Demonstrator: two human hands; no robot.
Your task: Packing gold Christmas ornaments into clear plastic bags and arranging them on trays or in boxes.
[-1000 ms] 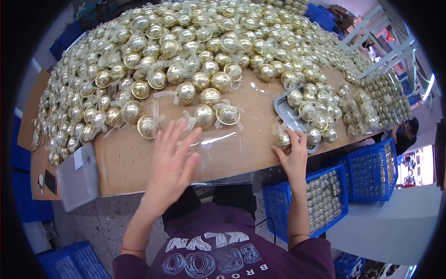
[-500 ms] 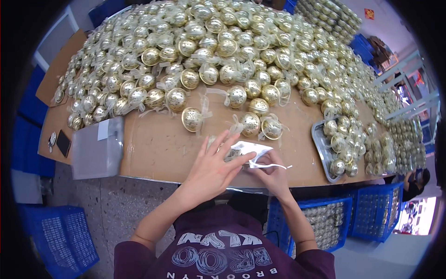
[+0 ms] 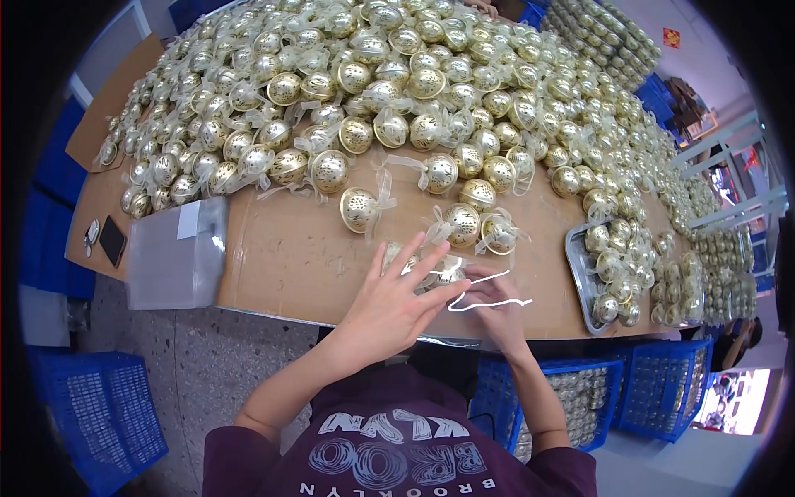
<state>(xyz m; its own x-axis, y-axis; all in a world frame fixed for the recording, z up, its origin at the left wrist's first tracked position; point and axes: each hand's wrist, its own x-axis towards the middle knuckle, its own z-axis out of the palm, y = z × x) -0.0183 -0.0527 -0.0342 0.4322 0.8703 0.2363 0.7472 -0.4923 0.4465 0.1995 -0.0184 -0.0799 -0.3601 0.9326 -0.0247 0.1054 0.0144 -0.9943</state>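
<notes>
A clear plastic box (image 3: 451, 269) with shiny gold ball ornaments inside lies near the table's front edge, partly hidden by both hands. My left hand (image 3: 396, 300) rests over its left part with the fingers spread. At the right end, my right hand (image 3: 494, 308) has its fingers bent round the clear plastic, whose edges catch bright white glare. Just beyond the hands sit loose gold ornaments with pale ribbons, among them one ball (image 3: 461, 224) and another at its right (image 3: 498, 233). A further one (image 3: 359, 209) lies apart to the left.
A large heap of ribboned gold ornaments (image 3: 356, 79) covers the table's far side. At right is a metal tray (image 3: 577, 277) of ornaments; at left, a stack of clear plastic sheets (image 3: 170, 265) and a phone (image 3: 113, 242). Blue crates (image 3: 103, 414) stand on the floor.
The white glare at the box's right end has shrunk from a broad patch to thin lines. My right hand has shifted slightly. The whole view has moved a little.
</notes>
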